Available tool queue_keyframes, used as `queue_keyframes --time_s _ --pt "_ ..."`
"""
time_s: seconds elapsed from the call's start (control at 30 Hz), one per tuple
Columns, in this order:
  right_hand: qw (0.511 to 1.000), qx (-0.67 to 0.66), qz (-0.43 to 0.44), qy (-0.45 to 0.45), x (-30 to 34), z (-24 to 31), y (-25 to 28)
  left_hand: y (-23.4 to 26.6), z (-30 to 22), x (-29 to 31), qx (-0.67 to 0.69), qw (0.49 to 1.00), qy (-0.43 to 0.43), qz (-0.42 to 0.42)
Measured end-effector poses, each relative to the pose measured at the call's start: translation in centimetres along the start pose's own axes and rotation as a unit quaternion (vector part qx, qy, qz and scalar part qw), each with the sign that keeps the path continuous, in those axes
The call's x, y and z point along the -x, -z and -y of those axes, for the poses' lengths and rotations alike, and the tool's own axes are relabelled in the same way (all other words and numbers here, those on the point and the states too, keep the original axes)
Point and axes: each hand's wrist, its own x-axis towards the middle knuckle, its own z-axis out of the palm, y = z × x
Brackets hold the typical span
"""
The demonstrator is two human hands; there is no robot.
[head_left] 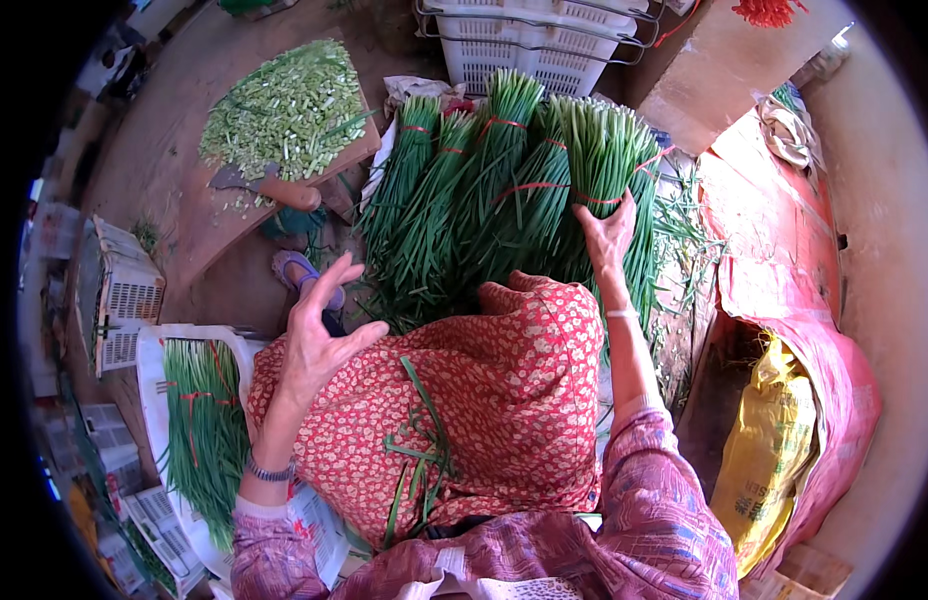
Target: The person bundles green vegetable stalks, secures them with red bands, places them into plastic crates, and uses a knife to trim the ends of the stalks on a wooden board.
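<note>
Yellow sack [772, 435] bears dark print; right fingers [588, 220] hold green bundle [601, 160].

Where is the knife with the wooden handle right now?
The knife lies at the upper left of the head view, on the brown board at the near edge of the chopped green pieces, beyond the person's left hand.

Load surfaces: wooden board [216, 232] and floor [688, 318].
The board bears a heap of chopped green stalks [284, 105], with a wooden-handled knife [287, 193] at its near edge; several red-tied bundles [494, 175] and loose leaves [682, 228] appear to rest on the floor, though the bundles largely hide what supports them.
</note>
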Motion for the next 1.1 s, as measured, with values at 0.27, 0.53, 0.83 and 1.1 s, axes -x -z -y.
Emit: queue_keyframes --time_s 0.27,0.53,0.83,1.1 --pt "0.947 -0.145 0.055 0.281 1.9 17.2 6.2 -4.2 -11.4 -8.0 0.012 0.967 -0.229 -0.113" --pt "0.870 -0.294 0.100 0.382 8.4 35.6 1.5 8.0 -17.8 -4.5 0.233 0.902 -0.280 -0.234" --pt "0.856 -0.126 0.297 0.403 4.5 34.9 -10.1 25.2 -10.8 1.2 -0.275 0.917 -0.172 -0.234" --pt "0.803 0.126 0.410 0.414 8.1 33.9 -20.0 25.4 4.4 -3.0 -0.322 0.937 -0.005 -0.132"
